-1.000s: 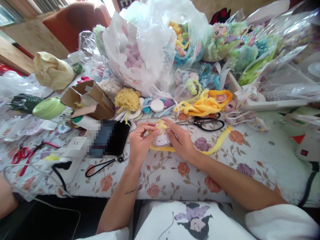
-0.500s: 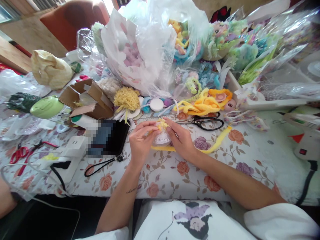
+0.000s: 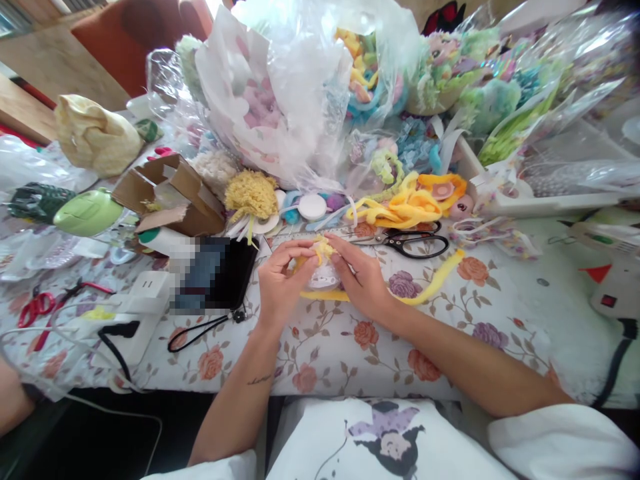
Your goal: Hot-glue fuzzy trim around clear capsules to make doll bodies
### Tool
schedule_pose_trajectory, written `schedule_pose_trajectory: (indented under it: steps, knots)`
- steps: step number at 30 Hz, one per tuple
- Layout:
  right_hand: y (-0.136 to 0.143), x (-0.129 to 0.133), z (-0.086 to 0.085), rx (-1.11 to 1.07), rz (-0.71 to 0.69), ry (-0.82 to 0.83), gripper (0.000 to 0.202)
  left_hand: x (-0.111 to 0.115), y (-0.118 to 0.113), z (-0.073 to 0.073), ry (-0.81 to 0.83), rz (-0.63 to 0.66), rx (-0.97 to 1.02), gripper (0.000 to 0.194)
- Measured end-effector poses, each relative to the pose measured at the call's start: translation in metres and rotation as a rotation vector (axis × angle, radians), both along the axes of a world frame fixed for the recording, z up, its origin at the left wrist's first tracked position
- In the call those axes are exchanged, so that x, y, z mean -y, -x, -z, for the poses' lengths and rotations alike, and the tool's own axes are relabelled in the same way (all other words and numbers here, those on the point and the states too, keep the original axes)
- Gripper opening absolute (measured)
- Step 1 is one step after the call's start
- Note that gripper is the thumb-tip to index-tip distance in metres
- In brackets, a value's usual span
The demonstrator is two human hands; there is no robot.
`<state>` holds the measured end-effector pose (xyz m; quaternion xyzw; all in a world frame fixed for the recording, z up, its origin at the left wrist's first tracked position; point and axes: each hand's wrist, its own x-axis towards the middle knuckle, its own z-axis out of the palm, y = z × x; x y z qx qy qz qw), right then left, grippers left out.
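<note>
Both my hands meet over a small round whitish piece point(image 3: 324, 277) with fuzzy yellow trim point(image 3: 325, 247) at its top. My left hand point(image 3: 281, 280) pinches the yellow trim from the left, fingers bent together. From the right, my right hand point(image 3: 359, 277) holds the same piece, its fingers partly hiding it. Beneath and behind the hands runs a yellow fuzzy strip point(image 3: 440, 277), its free end lying out to the right on the flowered cloth. Black-handled scissors point(image 3: 419, 245) lie just beyond my right hand.
A phone point(image 3: 240, 273) and a power strip point(image 3: 145, 300) lie to the left, near red-handled pliers point(image 3: 50, 323). An open cardboard box point(image 3: 175, 200), a yellow pompom point(image 3: 251, 193) and plastic bags point(image 3: 310, 100) line the back. A glue gun point(image 3: 607, 287) is at far right.
My left fingers have shifted slightly around the yellow trim, with the thumb a little closer to the right hand. The view has moved slightly; both hands stay on the piece.
</note>
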<state>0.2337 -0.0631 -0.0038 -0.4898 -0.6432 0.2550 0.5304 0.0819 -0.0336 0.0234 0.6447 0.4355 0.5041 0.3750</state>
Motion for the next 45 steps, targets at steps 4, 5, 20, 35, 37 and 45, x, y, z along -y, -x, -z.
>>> schedule_pose_trajectory:
  steps: [4, 5, 20, 35, 37, 45]
  knots:
    - [0.001, 0.000, 0.001, 0.009, -0.016, -0.032, 0.038, -0.002, 0.001, 0.002, 0.092, 0.002, 0.065, 0.006]
    - [0.001, 0.000, 0.001, 0.008, -0.017, -0.035, 0.038, -0.002, 0.001, 0.002, 0.124, -0.003, 0.087, 0.010]
    - [0.002, 0.000, 0.002, -0.010, -0.041, -0.081, 0.037, -0.009, -0.002, 0.006, 0.530, 0.130, 0.406, 0.033]
    - [0.007, 0.003, -0.010, -0.129, 0.127, 0.123, 0.035, -0.008, -0.004, 0.015, 0.384, 0.098, 0.170, 0.027]
    - [0.008, 0.002, -0.011, -0.142, 0.141, 0.122, 0.030, -0.004, -0.007, 0.012, 0.344, 0.100, 0.124, 0.027]
    - [0.004, -0.001, -0.006, -0.224, 0.090, 0.140, 0.028, 0.000, -0.013, 0.008, 0.325, 0.011, 0.063, 0.026]
